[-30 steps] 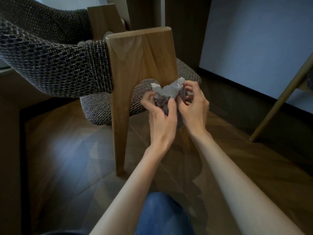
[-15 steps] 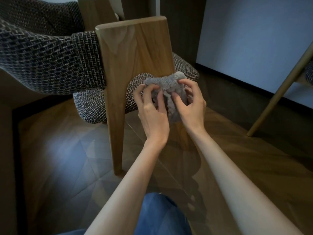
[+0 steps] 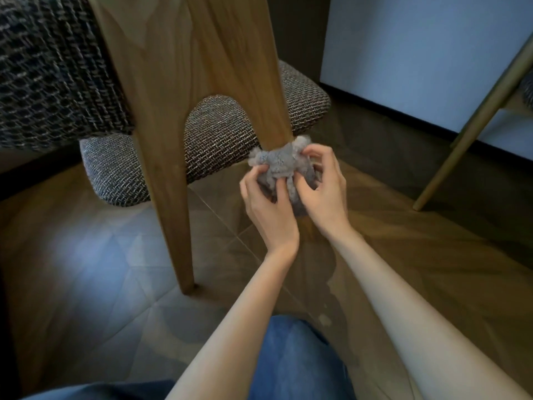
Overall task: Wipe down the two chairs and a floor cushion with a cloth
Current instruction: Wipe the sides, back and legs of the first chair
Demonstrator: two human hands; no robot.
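Observation:
A wooden chair (image 3: 184, 67) with a grey woven seat (image 3: 219, 134) and woven backrest fills the upper left. A fluffy grey cloth (image 3: 281, 166) is bunched around the chair's right rear leg, just below the seat. My left hand (image 3: 266, 203) pinches the cloth from the left with curled fingers. My right hand (image 3: 323, 186) pinches it from the right. The part of the leg under the cloth and behind my hands is hidden. No floor cushion is in view.
The leg of a second chair (image 3: 473, 125) slants down at the right edge. A pale wall (image 3: 418, 47) with a dark skirting stands behind. The floor (image 3: 86, 269) is dark wood parquet. My knee in blue jeans (image 3: 291, 356) is at the bottom.
Both hands moved the cloth down from the upper side panel to the leg below the seat. The camera came closer and lower, and the cloth now wraps the leg.

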